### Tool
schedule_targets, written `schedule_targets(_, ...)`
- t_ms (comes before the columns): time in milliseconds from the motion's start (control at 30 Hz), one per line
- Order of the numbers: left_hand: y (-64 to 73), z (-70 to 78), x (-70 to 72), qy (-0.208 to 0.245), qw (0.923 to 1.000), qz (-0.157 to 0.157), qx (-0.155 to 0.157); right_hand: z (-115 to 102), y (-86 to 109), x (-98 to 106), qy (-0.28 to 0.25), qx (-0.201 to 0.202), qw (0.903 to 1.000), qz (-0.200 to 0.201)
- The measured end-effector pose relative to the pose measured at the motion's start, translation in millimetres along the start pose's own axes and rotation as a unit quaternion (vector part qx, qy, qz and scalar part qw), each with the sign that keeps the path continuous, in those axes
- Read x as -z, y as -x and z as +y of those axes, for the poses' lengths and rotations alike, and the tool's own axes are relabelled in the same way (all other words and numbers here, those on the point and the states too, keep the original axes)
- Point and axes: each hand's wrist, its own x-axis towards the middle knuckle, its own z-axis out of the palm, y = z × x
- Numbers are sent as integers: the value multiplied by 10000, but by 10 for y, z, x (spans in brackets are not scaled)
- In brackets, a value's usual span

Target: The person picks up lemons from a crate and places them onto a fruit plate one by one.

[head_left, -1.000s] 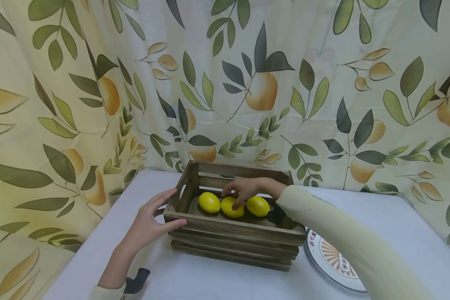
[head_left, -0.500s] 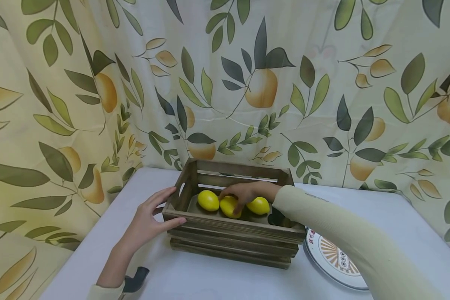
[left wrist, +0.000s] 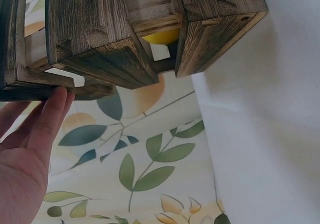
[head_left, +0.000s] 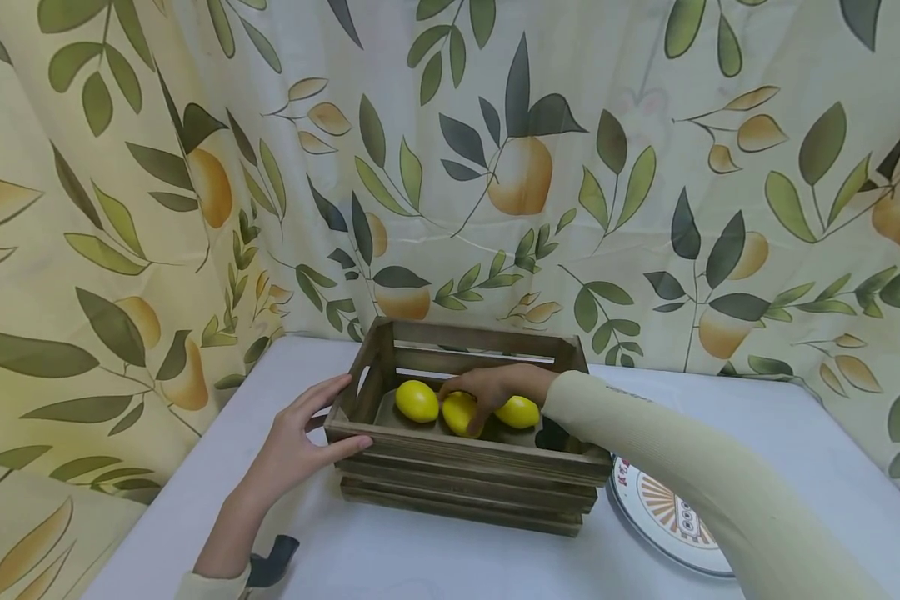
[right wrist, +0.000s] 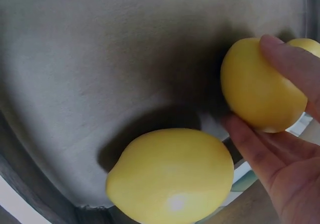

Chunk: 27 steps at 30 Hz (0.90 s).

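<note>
A dark slatted wooden crate holds three yellow lemons in a row. My right hand reaches inside and grips the middle lemon, partly covering it. In the right wrist view, thumb and fingers lie on opposite sides of that lemon. The left lemon sits beside it, and the right lemon is partly behind my forearm. My left hand rests on the crate's left corner, thumb on the front rim and straight fingers against the end slat. The left wrist view shows those fingertips touching the wood.
A white plate with a printed sunburst lies right of the crate, partly under my right sleeve. The white table meets a curtain printed with leaves and fruit, behind and to the left.
My right hand has come down onto the middle lemon, its thumb and fingers closing round it. The left hand stays at the crate's corner.
</note>
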Motion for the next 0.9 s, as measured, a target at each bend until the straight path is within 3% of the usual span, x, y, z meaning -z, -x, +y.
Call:
schedule_targets(400,5,24,5,42,9998,-47,167,12,20,50,195,375,9991,-6)
schedule_targets(900,9,29,3,39,9998,-66,184,-27,172,183,-198,649,9973,280)
